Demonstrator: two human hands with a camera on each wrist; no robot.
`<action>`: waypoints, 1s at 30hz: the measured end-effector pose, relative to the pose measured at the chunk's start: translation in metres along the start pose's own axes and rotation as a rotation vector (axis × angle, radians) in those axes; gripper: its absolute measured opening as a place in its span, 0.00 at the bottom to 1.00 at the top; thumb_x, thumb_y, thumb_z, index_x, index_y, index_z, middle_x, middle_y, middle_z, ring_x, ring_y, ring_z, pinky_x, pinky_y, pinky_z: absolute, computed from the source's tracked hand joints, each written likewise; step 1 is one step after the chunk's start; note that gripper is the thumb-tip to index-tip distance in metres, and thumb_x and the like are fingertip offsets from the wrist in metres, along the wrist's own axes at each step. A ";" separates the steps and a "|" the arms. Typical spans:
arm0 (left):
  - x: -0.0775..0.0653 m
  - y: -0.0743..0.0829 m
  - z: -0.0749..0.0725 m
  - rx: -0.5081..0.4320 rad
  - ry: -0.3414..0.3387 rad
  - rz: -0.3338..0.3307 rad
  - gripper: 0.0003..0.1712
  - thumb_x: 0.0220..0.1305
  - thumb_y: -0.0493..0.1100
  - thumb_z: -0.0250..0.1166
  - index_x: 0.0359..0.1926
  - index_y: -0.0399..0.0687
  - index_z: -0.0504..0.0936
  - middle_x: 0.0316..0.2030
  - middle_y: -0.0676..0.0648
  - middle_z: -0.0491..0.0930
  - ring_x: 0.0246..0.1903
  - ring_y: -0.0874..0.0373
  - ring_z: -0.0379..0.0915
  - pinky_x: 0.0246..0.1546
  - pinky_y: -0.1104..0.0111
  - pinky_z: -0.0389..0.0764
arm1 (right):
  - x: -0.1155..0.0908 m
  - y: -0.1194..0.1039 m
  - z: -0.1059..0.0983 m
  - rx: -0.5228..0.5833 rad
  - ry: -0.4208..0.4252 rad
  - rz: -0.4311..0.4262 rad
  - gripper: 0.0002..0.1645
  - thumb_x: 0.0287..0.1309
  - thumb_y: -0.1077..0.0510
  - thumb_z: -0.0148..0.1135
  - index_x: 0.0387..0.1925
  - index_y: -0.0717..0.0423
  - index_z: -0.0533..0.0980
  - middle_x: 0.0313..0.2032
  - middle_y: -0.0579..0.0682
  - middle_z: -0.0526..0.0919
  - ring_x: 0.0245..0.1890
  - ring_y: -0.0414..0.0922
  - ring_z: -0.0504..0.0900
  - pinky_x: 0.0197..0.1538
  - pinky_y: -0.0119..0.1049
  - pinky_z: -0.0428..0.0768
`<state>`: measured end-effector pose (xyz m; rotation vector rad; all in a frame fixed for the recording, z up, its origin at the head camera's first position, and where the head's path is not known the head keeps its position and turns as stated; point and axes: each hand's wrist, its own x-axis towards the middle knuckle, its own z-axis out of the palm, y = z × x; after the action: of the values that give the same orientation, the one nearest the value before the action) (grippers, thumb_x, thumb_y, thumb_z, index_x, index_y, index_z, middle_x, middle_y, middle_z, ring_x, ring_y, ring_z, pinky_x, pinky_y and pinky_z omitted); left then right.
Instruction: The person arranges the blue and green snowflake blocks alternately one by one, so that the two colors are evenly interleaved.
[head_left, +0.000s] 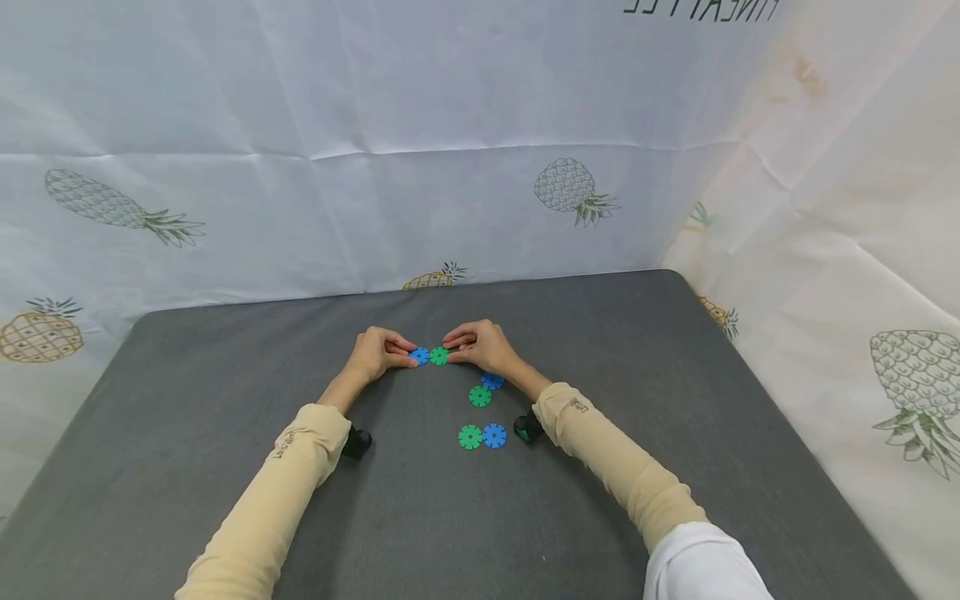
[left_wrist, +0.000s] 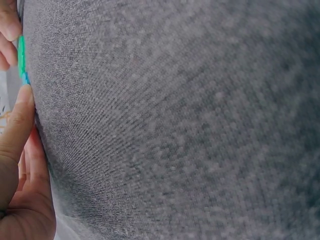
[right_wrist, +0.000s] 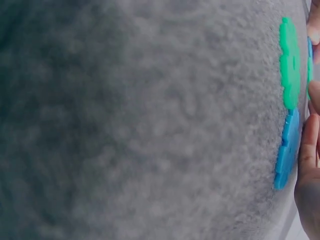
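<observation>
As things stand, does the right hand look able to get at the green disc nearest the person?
Probably, after letting go: the right hand pinches another green disc. Nothing covers the near green disc, though a blue disc lies beside it.

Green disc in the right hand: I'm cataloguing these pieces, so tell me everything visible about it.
The green disc is thin, round, notched and plastic-looking. The right hand pinches its right side; its left edge meets the blue disc in the left hand. It looks roughly flat; contact with the table is unclear.

Two discs (head_left: 435,357) between the hands (head_left: 487,347)
</observation>
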<state>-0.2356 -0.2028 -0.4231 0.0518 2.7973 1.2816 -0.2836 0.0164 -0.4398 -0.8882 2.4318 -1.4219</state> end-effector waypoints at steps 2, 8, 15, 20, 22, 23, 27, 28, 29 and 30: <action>0.000 -0.001 0.000 0.005 0.000 0.004 0.12 0.50 0.34 0.74 0.37 0.33 0.87 0.31 0.39 0.86 0.33 0.50 0.83 0.39 0.60 0.81 | -0.001 0.000 -0.001 0.014 -0.009 0.001 0.18 0.49 0.66 0.72 0.44 0.65 0.82 0.39 0.56 0.87 0.38 0.45 0.85 0.40 0.30 0.80; -0.001 -0.002 0.002 0.004 0.005 0.015 0.12 0.49 0.34 0.75 0.37 0.34 0.87 0.31 0.40 0.86 0.33 0.49 0.83 0.38 0.60 0.81 | -0.004 0.001 -0.009 0.086 -0.028 -0.008 0.19 0.52 0.68 0.69 0.48 0.68 0.80 0.44 0.60 0.85 0.40 0.51 0.84 0.42 0.34 0.81; 0.000 -0.002 0.000 -0.004 0.001 0.022 0.12 0.49 0.33 0.75 0.37 0.33 0.87 0.32 0.39 0.86 0.34 0.49 0.83 0.39 0.59 0.81 | -0.014 0.009 -0.027 0.230 -0.018 0.025 0.20 0.54 0.69 0.67 0.50 0.69 0.78 0.47 0.62 0.82 0.47 0.54 0.82 0.49 0.36 0.80; -0.001 -0.001 -0.001 -0.004 -0.010 0.025 0.12 0.50 0.33 0.74 0.37 0.32 0.87 0.33 0.38 0.86 0.34 0.48 0.83 0.39 0.59 0.81 | -0.025 0.016 -0.037 0.328 -0.014 0.054 0.21 0.54 0.69 0.66 0.51 0.69 0.78 0.49 0.63 0.82 0.48 0.54 0.82 0.48 0.37 0.80; -0.001 -0.001 -0.001 -0.005 -0.012 0.020 0.12 0.50 0.33 0.74 0.37 0.32 0.87 0.33 0.38 0.86 0.34 0.48 0.83 0.39 0.59 0.81 | -0.031 0.017 -0.041 0.344 -0.023 0.056 0.21 0.55 0.69 0.66 0.52 0.69 0.77 0.50 0.64 0.81 0.49 0.55 0.81 0.49 0.37 0.80; -0.001 -0.001 -0.001 -0.009 -0.012 0.016 0.12 0.50 0.33 0.75 0.37 0.33 0.87 0.33 0.38 0.86 0.35 0.48 0.83 0.40 0.59 0.81 | -0.033 0.018 -0.042 0.346 -0.029 0.054 0.21 0.55 0.70 0.66 0.52 0.70 0.77 0.50 0.64 0.81 0.50 0.55 0.81 0.49 0.36 0.80; -0.001 -0.001 0.000 -0.012 -0.015 0.020 0.13 0.50 0.34 0.75 0.38 0.32 0.87 0.33 0.38 0.86 0.35 0.48 0.83 0.41 0.58 0.81 | -0.045 0.019 -0.048 0.374 -0.061 0.053 0.22 0.56 0.70 0.65 0.54 0.71 0.76 0.52 0.65 0.79 0.52 0.57 0.79 0.50 0.37 0.79; -0.001 0.000 0.000 -0.011 -0.015 0.021 0.13 0.50 0.34 0.75 0.38 0.32 0.87 0.32 0.38 0.86 0.35 0.48 0.83 0.41 0.58 0.81 | -0.047 0.019 -0.050 0.381 -0.067 0.055 0.22 0.56 0.70 0.65 0.54 0.71 0.75 0.52 0.66 0.79 0.53 0.57 0.79 0.50 0.37 0.79; -0.001 0.000 0.000 -0.009 -0.015 0.022 0.13 0.50 0.34 0.75 0.38 0.32 0.87 0.32 0.38 0.86 0.35 0.48 0.83 0.41 0.58 0.81 | -0.050 0.019 -0.051 0.388 -0.073 0.056 0.23 0.56 0.70 0.65 0.54 0.71 0.75 0.53 0.66 0.78 0.53 0.58 0.79 0.51 0.37 0.79; -0.002 0.000 0.000 -0.007 -0.016 0.025 0.13 0.50 0.34 0.75 0.38 0.32 0.87 0.32 0.38 0.86 0.35 0.48 0.83 0.40 0.58 0.81 | -0.052 0.018 -0.052 0.397 -0.078 0.059 0.23 0.56 0.70 0.65 0.54 0.72 0.75 0.53 0.67 0.78 0.53 0.59 0.78 0.51 0.37 0.79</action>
<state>-0.2341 -0.2028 -0.4234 0.0964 2.7869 1.2907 -0.2716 0.0913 -0.4349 -0.7541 1.9973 -1.7271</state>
